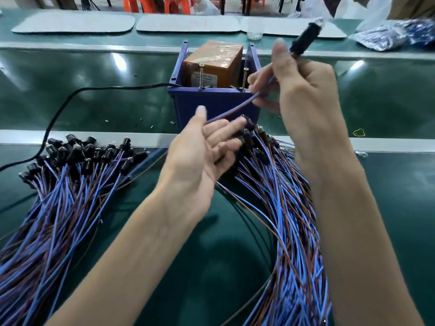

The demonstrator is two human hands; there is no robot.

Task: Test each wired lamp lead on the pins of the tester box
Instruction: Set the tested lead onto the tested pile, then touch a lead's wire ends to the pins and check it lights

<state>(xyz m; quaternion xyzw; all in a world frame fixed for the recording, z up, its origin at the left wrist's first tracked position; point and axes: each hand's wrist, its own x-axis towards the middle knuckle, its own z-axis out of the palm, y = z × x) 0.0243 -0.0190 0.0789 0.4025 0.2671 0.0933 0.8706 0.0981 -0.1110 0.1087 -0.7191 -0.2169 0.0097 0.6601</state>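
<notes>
right hand fingers curled round thin blue lamp lead, black cylindrical cap, left hand fingers straight beneath it

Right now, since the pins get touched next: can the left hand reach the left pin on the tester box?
Probably yes. The left hand sits just before the box, nothing covers the left pin, and only the held lead crosses to its right.

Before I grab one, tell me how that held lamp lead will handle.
Probably floppy: the lamp lead looks straight between the right hand and left hand, but the piled leads drape in curves. Likely light, being thin wire; its bulkier black lamp end may swing.
</notes>
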